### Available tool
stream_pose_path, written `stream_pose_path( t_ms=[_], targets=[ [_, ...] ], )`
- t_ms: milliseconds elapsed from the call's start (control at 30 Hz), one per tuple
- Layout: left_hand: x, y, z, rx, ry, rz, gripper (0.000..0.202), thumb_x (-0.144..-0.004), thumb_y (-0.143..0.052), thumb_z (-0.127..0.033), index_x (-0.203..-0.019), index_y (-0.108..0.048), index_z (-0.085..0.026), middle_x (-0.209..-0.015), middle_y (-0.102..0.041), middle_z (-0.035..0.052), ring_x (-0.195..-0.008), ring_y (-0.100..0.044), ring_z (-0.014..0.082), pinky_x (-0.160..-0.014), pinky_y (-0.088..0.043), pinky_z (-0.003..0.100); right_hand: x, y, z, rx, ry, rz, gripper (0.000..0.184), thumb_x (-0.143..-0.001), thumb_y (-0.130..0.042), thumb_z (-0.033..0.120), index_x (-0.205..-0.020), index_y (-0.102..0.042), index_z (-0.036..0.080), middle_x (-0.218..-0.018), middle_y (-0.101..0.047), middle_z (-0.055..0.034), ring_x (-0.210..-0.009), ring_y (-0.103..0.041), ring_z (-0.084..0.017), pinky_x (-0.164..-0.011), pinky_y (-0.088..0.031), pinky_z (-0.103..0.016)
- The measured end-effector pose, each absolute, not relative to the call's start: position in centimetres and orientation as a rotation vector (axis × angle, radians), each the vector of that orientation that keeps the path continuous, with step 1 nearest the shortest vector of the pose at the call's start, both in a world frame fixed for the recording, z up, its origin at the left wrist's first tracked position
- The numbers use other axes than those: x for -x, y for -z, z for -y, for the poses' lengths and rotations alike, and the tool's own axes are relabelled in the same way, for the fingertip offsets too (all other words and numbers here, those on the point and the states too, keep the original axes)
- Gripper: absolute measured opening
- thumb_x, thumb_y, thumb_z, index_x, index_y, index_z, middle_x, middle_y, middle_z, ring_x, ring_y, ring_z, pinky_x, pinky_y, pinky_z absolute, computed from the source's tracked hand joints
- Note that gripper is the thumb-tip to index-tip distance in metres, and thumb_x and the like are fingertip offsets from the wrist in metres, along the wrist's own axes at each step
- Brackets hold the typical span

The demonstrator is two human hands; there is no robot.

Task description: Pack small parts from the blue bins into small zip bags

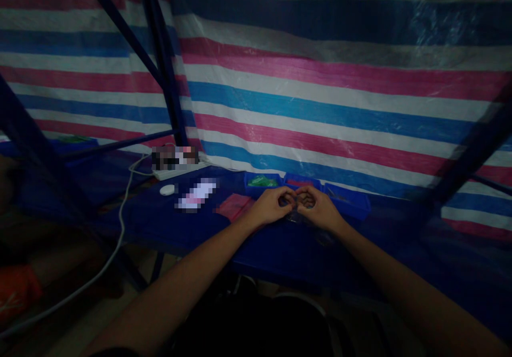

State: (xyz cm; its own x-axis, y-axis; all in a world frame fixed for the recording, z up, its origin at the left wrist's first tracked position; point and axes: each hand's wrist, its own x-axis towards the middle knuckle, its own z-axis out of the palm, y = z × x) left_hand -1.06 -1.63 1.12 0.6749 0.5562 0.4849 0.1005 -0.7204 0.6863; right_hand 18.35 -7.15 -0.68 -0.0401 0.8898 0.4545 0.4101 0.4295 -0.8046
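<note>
Fingertips together, my left hand and my right hand meet above the blue table. Both have curled fingers, thumb and fingers closed in a pinch. Just below the fingertips shows a small clear, shiny piece; its kind is too dark to tell. Close behind my hands stand a blue bin with green pieces, a blue bin with red pieces and a wider blue bin whose contents are hard to make out. Flat red pieces lie left of my left hand.
On the table's left are a pixelated phone-like object, a white round object and a white power strip. A white cable hangs off that side. Blue frame posts and a striped sheet stand behind. Orange cloth shows at far left.
</note>
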Motion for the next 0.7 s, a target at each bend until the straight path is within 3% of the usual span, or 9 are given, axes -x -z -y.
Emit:
stream_pose_path(
  t_ms=[167, 700],
  targets=[
    [1.04, -0.65, 1.34, -2.218, -0.916, -0.567, 0.042, -0.082, -0.067, -0.017, -0.123, -0.059, -0.017, -0.097, -0.076, 0.0061, -0.083, -0.071, 0.0172, -0.072, -0.052, 0.027, -18.43, 0.63, 6.85, 1.027, -0.749, 1.52, 0.035, -0.078, -0.073, 0.028, -0.11, -0.061, 0.021, -0.092, -0.069, -0.0029, -0.084, -0.069, -0.017, -0.08, -0.056, -0.031],
    [0.88, -0.65, 1.09, -2.229, -1.025, -0.575, 0.028, -0.083, -0.064, -0.016, -0.111, -0.063, -0.017, -0.093, -0.074, 0.0043, -0.082, -0.069, 0.0156, -0.08, -0.053, 0.029, -18.73, 0.73, 6.5, 1.048, -0.776, 1.471, 0.037, -0.075, -0.079, 0.035, -0.107, -0.064, 0.022, -0.103, -0.072, -0.0065, -0.095, -0.07, -0.02, -0.087, -0.057, -0.035]
  ],
)
